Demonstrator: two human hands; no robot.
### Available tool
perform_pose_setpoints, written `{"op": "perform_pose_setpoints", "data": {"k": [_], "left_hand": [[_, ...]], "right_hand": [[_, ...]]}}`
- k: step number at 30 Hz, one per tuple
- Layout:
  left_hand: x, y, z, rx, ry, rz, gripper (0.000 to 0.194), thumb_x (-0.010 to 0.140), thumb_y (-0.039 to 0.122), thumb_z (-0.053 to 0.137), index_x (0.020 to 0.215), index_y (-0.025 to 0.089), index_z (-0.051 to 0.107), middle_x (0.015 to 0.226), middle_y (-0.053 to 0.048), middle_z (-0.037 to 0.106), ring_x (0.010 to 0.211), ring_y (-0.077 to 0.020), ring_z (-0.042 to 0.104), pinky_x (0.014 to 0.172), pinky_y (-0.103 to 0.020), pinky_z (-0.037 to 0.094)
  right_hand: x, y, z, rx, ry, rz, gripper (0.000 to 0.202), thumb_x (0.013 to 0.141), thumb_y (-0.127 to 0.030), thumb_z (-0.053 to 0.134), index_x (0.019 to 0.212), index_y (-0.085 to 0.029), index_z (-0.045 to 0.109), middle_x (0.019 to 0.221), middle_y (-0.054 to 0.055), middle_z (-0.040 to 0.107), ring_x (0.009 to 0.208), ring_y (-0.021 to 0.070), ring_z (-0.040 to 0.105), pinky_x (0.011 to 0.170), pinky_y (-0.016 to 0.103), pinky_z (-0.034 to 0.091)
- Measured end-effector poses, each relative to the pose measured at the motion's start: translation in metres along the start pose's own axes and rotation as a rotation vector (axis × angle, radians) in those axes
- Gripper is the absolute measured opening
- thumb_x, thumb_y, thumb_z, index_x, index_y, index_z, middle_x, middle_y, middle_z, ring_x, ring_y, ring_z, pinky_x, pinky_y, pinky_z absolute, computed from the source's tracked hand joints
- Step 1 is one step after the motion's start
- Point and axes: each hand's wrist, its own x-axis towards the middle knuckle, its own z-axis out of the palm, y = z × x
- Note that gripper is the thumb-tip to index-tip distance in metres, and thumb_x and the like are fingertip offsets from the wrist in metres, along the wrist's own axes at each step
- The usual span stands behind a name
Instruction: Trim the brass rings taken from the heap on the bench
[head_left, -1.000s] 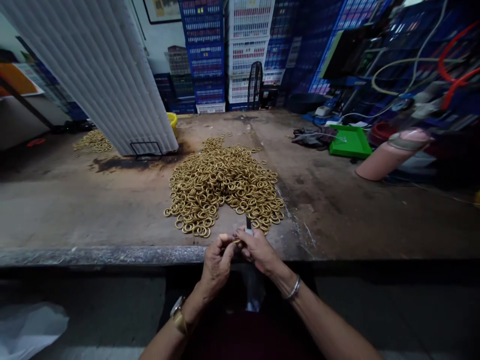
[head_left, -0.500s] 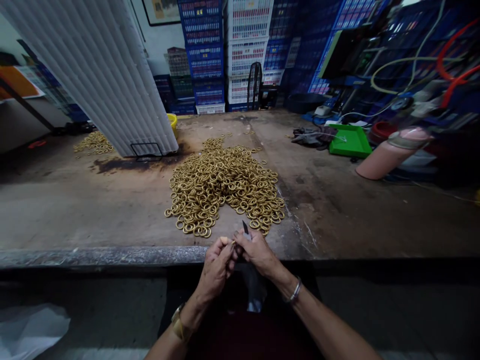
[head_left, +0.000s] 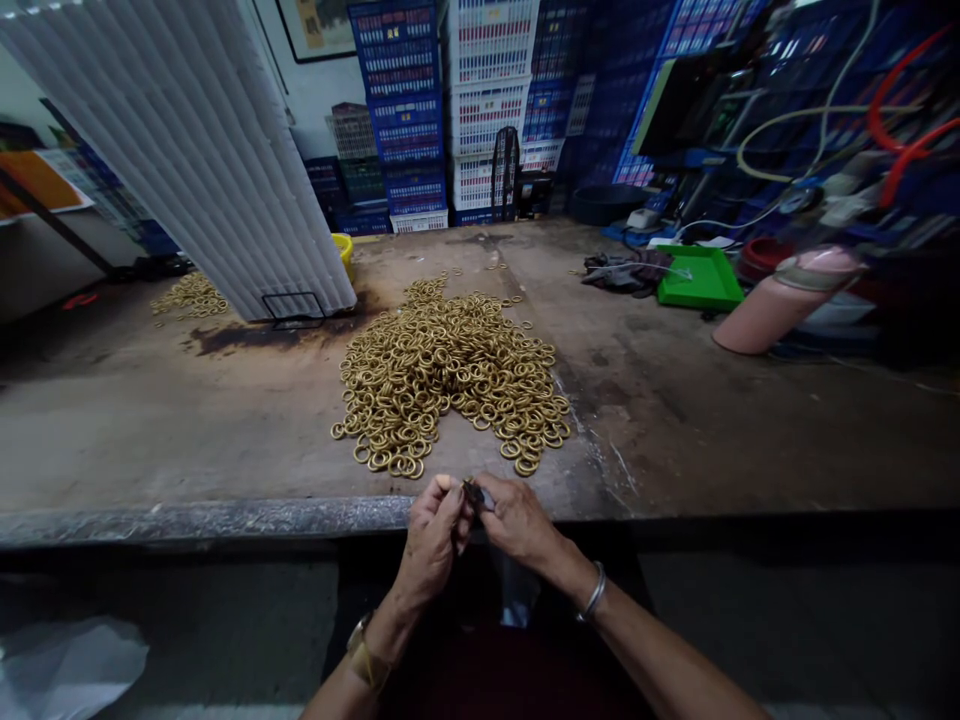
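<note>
My left hand (head_left: 433,532) is closed, pinching a small brass-coloured ring (head_left: 466,483) at its fingertips; most of the ring is hidden. Closed around a small dark-bladed knife (head_left: 475,493) is my right hand (head_left: 523,525), its fingers hiding the handle. The blade lies against or right beside the ring, though contact is hard to make out. Both hands meet at the table's front edge. Just beyond them a big heap of brass-coloured rings (head_left: 450,350) is spread over the wooden table (head_left: 675,420), with a notch in its near side.
A tall ribbed pale panel (head_left: 202,150) stands at the left, a smaller ring pile (head_left: 191,294) beside it and a yellow container (head_left: 343,252) behind. To the right are a green tray (head_left: 699,278) and a pink bottle (head_left: 780,302). Stacked crates (head_left: 491,110) line the back.
The knife blade has swung from pointing up, away from the fingers, to lying at the ring between my hands. My left hand keeps its pinch in nearly the same place.
</note>
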Motion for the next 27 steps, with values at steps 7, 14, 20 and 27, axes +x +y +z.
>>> {"op": "perform_pose_setpoints", "data": {"k": [7, 14, 20, 27], "left_hand": [[0.0, -0.005, -0.005, 0.084, 0.023, 0.007, 0.026, 0.077, 0.043, 0.053, 0.075, 0.018, 0.044, 0.058, 0.006, 0.046, 0.039, -0.0025, 0.034, 0.036, -0.014, 0.025], [-0.017, 0.008, 0.0, -0.127, -0.053, -0.074, 0.025, 0.076, 0.039, 0.056, 0.071, 0.018, 0.043, 0.058, 0.005, 0.049, 0.039, -0.0039, 0.035, 0.035, -0.016, 0.028], [-0.013, 0.013, -0.003, -0.276, -0.002, -0.135, 0.026, 0.073, 0.038, 0.059, 0.071, 0.015, 0.047, 0.077, -0.004, 0.058, 0.05, -0.0069, 0.046, 0.039, -0.018, 0.031], [-0.007, 0.013, -0.008, -0.465, -0.009, -0.274, 0.022, 0.069, 0.028, 0.063, 0.085, 0.016, 0.056, 0.069, 0.0, 0.053, 0.053, -0.0068, 0.047, 0.043, -0.017, 0.033]], "right_hand": [[0.003, -0.007, -0.006, -0.108, -0.094, 0.067, 0.02, 0.071, -0.011, 0.041, 0.079, -0.019, 0.057, 0.066, 0.002, 0.062, 0.062, 0.0135, 0.055, 0.056, 0.021, 0.03], [0.009, 0.001, -0.01, -0.319, -0.002, 0.235, 0.024, 0.075, -0.016, 0.042, 0.093, -0.02, 0.058, 0.08, 0.005, 0.065, 0.074, 0.0157, 0.058, 0.062, 0.023, 0.033], [0.009, 0.023, -0.032, -0.359, 0.267, 0.38, 0.019, 0.079, -0.028, 0.045, 0.094, -0.019, 0.054, 0.078, 0.004, 0.065, 0.067, 0.0164, 0.059, 0.057, 0.024, 0.031], [-0.005, 0.034, -0.042, -0.427, 0.166, 0.403, 0.023, 0.08, -0.037, 0.047, 0.095, -0.021, 0.053, 0.08, 0.005, 0.065, 0.068, 0.018, 0.059, 0.056, 0.025, 0.029]]}}
